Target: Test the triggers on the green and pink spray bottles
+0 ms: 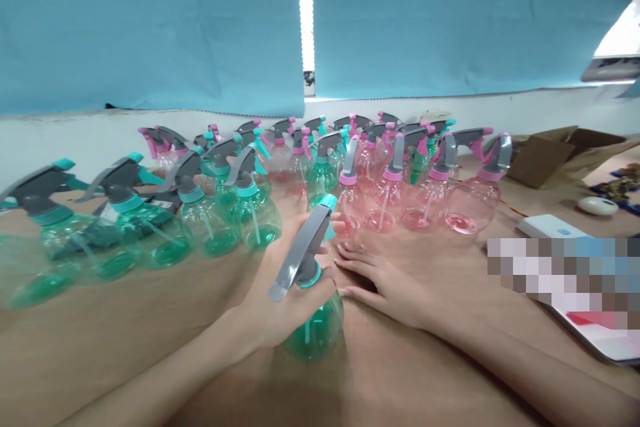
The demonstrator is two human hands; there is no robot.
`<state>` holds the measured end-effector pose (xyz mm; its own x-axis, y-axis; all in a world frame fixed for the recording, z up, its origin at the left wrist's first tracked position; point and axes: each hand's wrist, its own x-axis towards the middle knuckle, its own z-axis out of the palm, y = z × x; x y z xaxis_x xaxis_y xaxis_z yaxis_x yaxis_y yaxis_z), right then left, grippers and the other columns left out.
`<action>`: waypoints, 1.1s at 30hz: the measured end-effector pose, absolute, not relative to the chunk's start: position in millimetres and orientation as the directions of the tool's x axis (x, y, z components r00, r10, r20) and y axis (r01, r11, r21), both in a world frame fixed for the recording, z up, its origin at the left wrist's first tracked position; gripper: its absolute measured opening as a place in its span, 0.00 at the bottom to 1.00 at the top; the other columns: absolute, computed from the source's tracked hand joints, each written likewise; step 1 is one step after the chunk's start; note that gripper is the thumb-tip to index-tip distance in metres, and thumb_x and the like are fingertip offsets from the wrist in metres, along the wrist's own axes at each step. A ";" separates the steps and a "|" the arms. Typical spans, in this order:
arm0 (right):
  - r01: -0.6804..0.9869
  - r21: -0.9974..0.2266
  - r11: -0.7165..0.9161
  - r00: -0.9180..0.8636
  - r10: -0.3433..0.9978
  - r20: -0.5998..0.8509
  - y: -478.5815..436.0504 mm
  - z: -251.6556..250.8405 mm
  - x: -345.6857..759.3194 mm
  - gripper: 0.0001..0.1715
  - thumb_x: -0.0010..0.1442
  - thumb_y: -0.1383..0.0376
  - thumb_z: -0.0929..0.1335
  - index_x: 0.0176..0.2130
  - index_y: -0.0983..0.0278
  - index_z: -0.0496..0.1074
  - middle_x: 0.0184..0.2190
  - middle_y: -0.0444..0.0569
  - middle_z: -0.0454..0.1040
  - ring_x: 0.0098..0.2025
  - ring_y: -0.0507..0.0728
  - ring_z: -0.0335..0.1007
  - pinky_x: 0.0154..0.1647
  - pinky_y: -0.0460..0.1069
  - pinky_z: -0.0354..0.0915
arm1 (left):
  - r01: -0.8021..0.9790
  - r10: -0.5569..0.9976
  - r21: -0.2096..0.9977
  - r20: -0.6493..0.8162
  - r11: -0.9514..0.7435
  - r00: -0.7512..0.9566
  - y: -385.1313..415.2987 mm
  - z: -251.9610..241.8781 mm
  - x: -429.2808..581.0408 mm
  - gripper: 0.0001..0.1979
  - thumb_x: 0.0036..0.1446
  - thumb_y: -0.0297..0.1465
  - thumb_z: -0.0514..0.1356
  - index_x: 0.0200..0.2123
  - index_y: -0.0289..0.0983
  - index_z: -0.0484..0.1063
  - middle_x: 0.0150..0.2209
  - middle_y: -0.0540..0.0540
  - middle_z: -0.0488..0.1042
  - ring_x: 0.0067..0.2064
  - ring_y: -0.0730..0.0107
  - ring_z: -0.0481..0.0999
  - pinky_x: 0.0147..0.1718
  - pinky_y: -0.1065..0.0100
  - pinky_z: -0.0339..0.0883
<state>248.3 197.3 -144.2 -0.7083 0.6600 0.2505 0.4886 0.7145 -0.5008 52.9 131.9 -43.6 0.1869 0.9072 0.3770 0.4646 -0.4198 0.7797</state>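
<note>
A green spray bottle (316, 327) with a grey and turquoise trigger head is close in front of me, tilted slightly. My left hand (280, 287) is wrapped round its neck below the trigger head, with part of the fingers hidden behind it. Just right of that bottle, my right hand (380, 283) lies palm down on the table, fingers stretched out and holding nothing. Beyond my right hand stand several pink spray bottles (383, 207). A row of green spray bottles (213, 230) runs off to the left of my left hand.
More spray bottles in both colours crowd the back of the brown table (210, 373). At the right are an opened cardboard box (540, 157), a white computer mouse (597, 206) and a white box-like item (555, 227) beside a blurred-out area. A blue curtain (150, 27) hangs behind.
</note>
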 end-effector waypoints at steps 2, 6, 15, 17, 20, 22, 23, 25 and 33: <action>0.489 -0.498 0.716 -0.705 0.661 0.257 197.3 -144.7 248.6 0.32 0.63 0.47 0.63 0.60 0.60 0.65 0.64 0.53 0.60 0.66 0.64 0.53 0.64 0.64 0.54 | 0.479 0.901 0.765 0.391 -0.431 0.185 132.2 -45.9 51.7 0.20 0.50 0.29 0.57 0.48 0.44 0.61 0.33 0.51 0.71 0.28 0.67 0.73 0.25 0.67 0.70; 0.496 -0.487 0.719 -0.708 0.660 0.252 197.0 -143.7 248.6 0.32 0.63 0.47 0.62 0.60 0.61 0.65 0.63 0.53 0.61 0.66 0.64 0.53 0.64 0.63 0.55 | 0.477 0.903 0.767 0.372 -0.430 0.216 131.9 -48.8 50.4 0.23 0.52 0.28 0.57 0.52 0.44 0.61 0.29 0.52 0.71 0.26 0.67 0.72 0.23 0.67 0.70; 0.496 -0.497 0.712 -0.707 0.664 0.245 196.0 -141.1 248.1 0.33 0.63 0.47 0.62 0.60 0.63 0.65 0.63 0.54 0.60 0.66 0.65 0.53 0.64 0.64 0.54 | 0.468 0.903 0.772 0.377 -0.429 0.206 129.1 -46.6 51.7 0.22 0.54 0.30 0.57 0.53 0.44 0.62 0.24 0.54 0.70 0.24 0.67 0.72 0.21 0.68 0.68; 0.487 -0.503 0.714 -0.705 0.661 0.256 195.9 -140.5 247.9 0.33 0.63 0.48 0.62 0.60 0.62 0.65 0.63 0.54 0.61 0.65 0.65 0.54 0.64 0.64 0.54 | 0.467 0.906 0.776 0.369 -0.424 0.209 129.1 -46.1 51.6 0.22 0.54 0.30 0.57 0.53 0.45 0.61 0.25 0.54 0.70 0.24 0.67 0.72 0.21 0.68 0.68; 0.486 -0.501 0.716 -0.711 0.657 0.249 195.7 -139.4 247.8 0.33 0.63 0.47 0.62 0.60 0.63 0.65 0.62 0.56 0.62 0.65 0.65 0.55 0.63 0.64 0.55 | 0.460 0.909 0.783 0.360 -0.418 0.211 129.2 -45.1 51.5 0.21 0.54 0.30 0.57 0.53 0.44 0.61 0.25 0.54 0.71 0.24 0.68 0.72 0.21 0.68 0.68; 0.481 -0.505 0.717 -0.709 0.657 0.256 195.5 -139.2 247.8 0.33 0.63 0.48 0.63 0.60 0.62 0.65 0.62 0.55 0.62 0.65 0.65 0.55 0.63 0.64 0.55 | 0.458 0.906 0.781 0.366 -0.424 0.214 129.3 -45.2 51.5 0.20 0.54 0.30 0.57 0.51 0.44 0.62 0.25 0.54 0.70 0.24 0.68 0.72 0.22 0.68 0.68; 0.478 -0.507 0.717 -0.706 0.658 0.263 195.4 -139.4 247.9 0.32 0.63 0.48 0.63 0.60 0.61 0.65 0.62 0.55 0.62 0.65 0.65 0.55 0.63 0.65 0.55 | 0.459 0.904 0.779 0.370 -0.427 0.214 129.3 -45.5 51.5 0.19 0.54 0.30 0.57 0.51 0.45 0.62 0.25 0.54 0.70 0.24 0.68 0.72 0.22 0.68 0.68; 0.477 -0.509 0.717 -0.700 0.660 0.273 195.2 -140.0 248.1 0.31 0.63 0.48 0.63 0.60 0.60 0.65 0.63 0.54 0.61 0.65 0.65 0.54 0.63 0.65 0.55 | 0.457 0.899 0.774 0.382 -0.437 0.213 129.2 -46.5 51.6 0.18 0.54 0.30 0.57 0.50 0.45 0.63 0.25 0.54 0.70 0.24 0.68 0.72 0.22 0.68 0.68; 0.487 -0.501 0.716 -0.712 0.657 0.247 196.3 -141.9 248.7 0.33 0.64 0.48 0.62 0.60 0.62 0.65 0.63 0.55 0.60 0.65 0.65 0.54 0.64 0.64 0.54 | 0.455 0.895 0.771 0.384 -0.447 0.229 129.2 -47.8 50.7 0.20 0.56 0.30 0.57 0.52 0.44 0.62 0.24 0.55 0.69 0.24 0.68 0.71 0.22 0.68 0.69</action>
<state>248.7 196.3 -141.9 -0.7117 0.6575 0.2474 0.4871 0.7156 -0.5006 50.7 129.2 -47.8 0.2288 0.8947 0.3837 0.4546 -0.4467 0.7706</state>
